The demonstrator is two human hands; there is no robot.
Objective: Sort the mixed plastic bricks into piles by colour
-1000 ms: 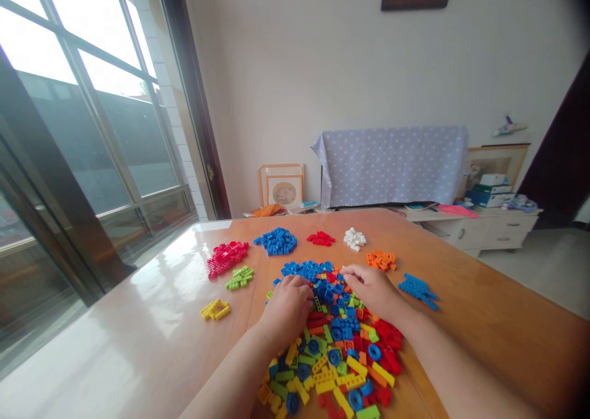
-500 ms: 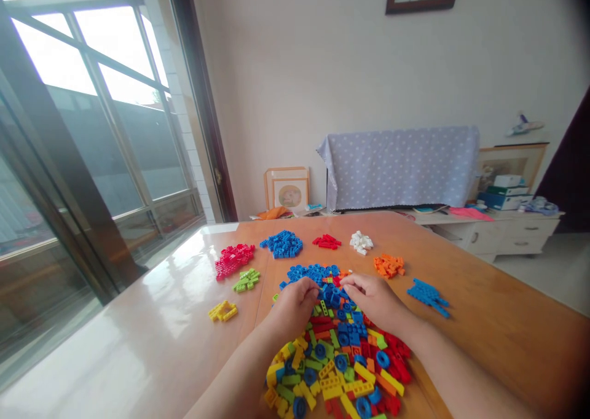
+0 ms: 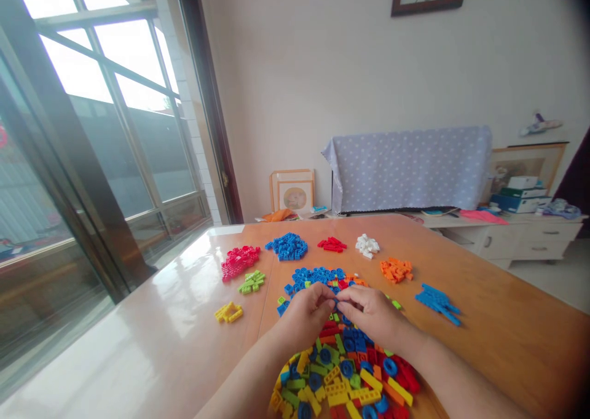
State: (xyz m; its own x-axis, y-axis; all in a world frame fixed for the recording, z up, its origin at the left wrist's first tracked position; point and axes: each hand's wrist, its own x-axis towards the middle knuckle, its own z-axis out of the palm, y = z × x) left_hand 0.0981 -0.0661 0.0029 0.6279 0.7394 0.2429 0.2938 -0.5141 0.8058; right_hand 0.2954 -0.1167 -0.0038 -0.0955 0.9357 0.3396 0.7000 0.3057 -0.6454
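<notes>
A big mixed pile of coloured building bricks [image 3: 343,370] lies on the wooden table [image 3: 498,333] just in front of me. My left hand [image 3: 306,314] and my right hand [image 3: 371,314] are both over the far part of the pile, fingertips meeting. Both hands are curled in a pinch around a small blue piece [image 3: 335,303] between them. Just beyond the hands sits a cluster of blue round pieces [image 3: 316,276].
Sorted heaps ring the pile: yellow [image 3: 228,312], light green [image 3: 251,281], pink-red [image 3: 239,260], blue bricks [image 3: 287,247], red [image 3: 332,244], white [image 3: 367,246], orange [image 3: 395,270], flat blue pieces [image 3: 437,301]. Window at left, covered furniture and a low cabinet behind.
Both hands drew together from apart on the pile and now meet fingertip to fingertip over its far part. The camera shifted, so everything sits slightly lower and to the right.
</notes>
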